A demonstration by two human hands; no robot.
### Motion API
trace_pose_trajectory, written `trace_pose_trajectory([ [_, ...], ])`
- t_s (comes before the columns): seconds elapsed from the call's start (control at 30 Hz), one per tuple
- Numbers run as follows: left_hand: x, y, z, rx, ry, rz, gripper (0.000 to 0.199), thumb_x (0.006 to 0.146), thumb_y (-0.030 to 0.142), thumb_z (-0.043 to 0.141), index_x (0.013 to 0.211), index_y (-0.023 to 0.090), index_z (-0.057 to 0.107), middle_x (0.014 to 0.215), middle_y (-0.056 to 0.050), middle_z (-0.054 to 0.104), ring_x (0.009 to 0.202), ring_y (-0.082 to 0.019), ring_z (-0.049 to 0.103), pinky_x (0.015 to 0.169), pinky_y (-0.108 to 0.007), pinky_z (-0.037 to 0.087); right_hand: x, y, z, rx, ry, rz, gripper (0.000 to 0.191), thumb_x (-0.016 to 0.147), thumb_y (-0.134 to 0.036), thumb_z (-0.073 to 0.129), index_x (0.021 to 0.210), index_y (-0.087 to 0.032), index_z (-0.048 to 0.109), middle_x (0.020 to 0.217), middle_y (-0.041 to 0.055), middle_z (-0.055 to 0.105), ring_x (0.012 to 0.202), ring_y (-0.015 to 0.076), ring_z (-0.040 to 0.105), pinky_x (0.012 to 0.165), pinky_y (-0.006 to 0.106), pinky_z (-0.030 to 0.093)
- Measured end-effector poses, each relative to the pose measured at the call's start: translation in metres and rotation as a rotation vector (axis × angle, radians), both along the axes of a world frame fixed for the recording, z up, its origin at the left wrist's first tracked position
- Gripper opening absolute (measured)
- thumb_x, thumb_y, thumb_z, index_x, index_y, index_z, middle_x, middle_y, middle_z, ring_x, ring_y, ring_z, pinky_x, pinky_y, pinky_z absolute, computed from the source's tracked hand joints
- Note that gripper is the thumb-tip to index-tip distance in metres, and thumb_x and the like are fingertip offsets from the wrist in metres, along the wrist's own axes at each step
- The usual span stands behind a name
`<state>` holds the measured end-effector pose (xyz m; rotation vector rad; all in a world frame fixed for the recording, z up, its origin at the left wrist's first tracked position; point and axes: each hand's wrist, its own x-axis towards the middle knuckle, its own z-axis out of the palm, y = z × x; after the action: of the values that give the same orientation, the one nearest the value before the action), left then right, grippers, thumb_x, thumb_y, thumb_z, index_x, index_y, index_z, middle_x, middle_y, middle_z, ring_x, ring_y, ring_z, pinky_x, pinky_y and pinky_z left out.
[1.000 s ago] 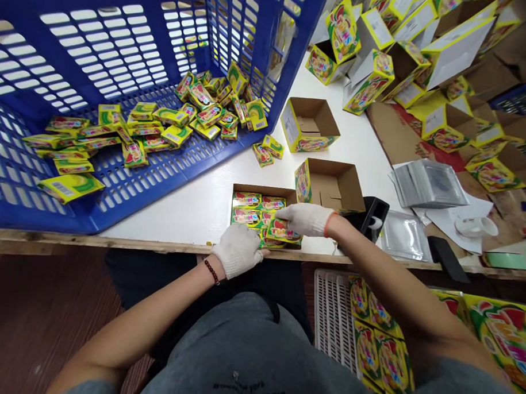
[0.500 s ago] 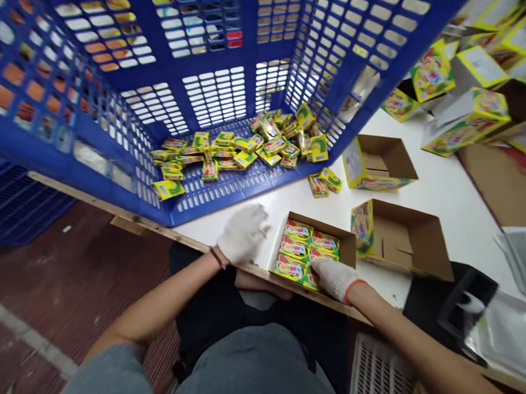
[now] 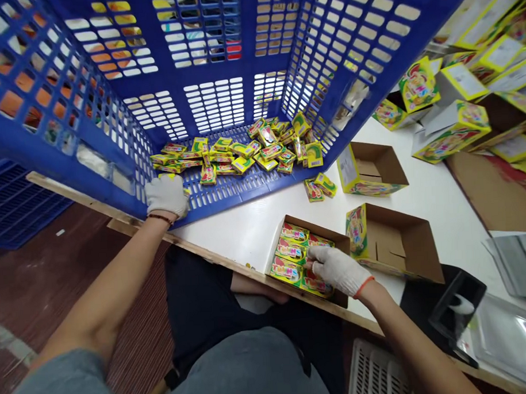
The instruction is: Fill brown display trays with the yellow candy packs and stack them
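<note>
My left hand [image 3: 166, 196], in a white glove, reaches into the front left corner of the blue plastic crate [image 3: 241, 198]. Its fingers close over a small yellow box that lies there, and only bits of yellow show around the glove. My right hand [image 3: 338, 270], also gloved, rests over an open cardboard carton [image 3: 342, 243] at the table's front edge. Its fingers are slightly apart and touch the small boxes [image 3: 288, 269] packed flat inside in two columns. The glove hides part of the right column.
More small yellow boxes [image 3: 242, 163] lie heaped in the crate. Two loose boxes [image 3: 325, 184] sit just outside it. Two open cartons [image 3: 374, 167] stand right of the packed one. Behind them is a pile of cartons [image 3: 454, 130]; a black tape dispenser [image 3: 459, 305] lies at the right.
My left hand has moved left from beside the carton into the crate's corner, onto a small box. My right hand has shifted slightly over the packed boxes.
</note>
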<state>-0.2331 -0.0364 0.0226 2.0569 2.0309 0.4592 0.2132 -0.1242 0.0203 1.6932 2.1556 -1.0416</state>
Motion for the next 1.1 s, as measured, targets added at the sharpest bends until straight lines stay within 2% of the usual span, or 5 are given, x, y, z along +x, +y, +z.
trace_pose_trajectory([
  [0.23,0.004,0.005,-0.005,-0.228,0.186,0.192,0.038,0.075,0.049,0.071,0.072,0.015,0.054,0.068,-0.002,0.062,0.083,-0.018,0.063,0.087,-0.037,0.046,-0.011,-0.010,0.013,0.009,0.072,0.102,0.011,0.088,-0.019,0.050,0.078,-0.020,0.052,0.079,0.0023,0.056,0.077,0.0169,0.051,0.069,0.026,0.035],
  [0.47,0.033,-0.028,-0.008,-0.315,0.182,0.202,0.050,0.068,0.030,0.073,0.112,0.015,0.057,0.108,-0.018,0.066,0.098,-0.034,0.066,0.084,-0.041,0.051,-0.009,-0.014,0.005,0.028,0.149,0.070,0.012,0.087,-0.020,0.051,0.075,-0.021,0.050,0.078,0.0020,0.056,0.076,0.0171,0.052,0.068,0.027,0.035],
  [0.8,0.222,-0.078,0.010,-0.145,-1.102,-0.002,0.056,0.078,0.048,0.071,0.114,0.021,0.038,0.096,-0.004,0.062,0.082,-0.017,0.064,0.073,-0.033,0.056,-0.051,0.000,0.061,0.435,0.288,-0.108,0.026,0.085,-0.030,0.061,0.109,-0.021,0.059,0.100,0.0058,0.067,0.081,0.0184,0.058,0.071,0.028,0.039],
  [0.93,0.259,-0.097,0.006,0.019,-0.788,-0.217,0.033,0.096,0.042,0.050,0.118,0.018,0.048,0.112,-0.010,0.061,0.102,-0.021,0.062,0.091,-0.039,0.052,-0.009,0.008,0.075,0.365,-0.085,-0.054,0.024,0.089,-0.022,0.052,0.109,-0.022,0.064,0.096,0.0079,0.070,0.083,0.0210,0.062,0.068,0.029,0.037],
  [1.1,0.271,-0.109,-0.015,-0.079,-0.111,-0.858,0.031,0.100,0.036,0.043,0.089,0.016,0.064,0.098,-0.010,0.065,0.096,-0.024,0.061,0.088,-0.040,0.050,0.016,0.022,0.046,0.125,-0.430,0.088,0.027,0.093,-0.023,0.057,0.118,-0.018,0.067,0.109,0.0139,0.071,0.097,0.0260,0.067,0.078,0.034,0.047],
])
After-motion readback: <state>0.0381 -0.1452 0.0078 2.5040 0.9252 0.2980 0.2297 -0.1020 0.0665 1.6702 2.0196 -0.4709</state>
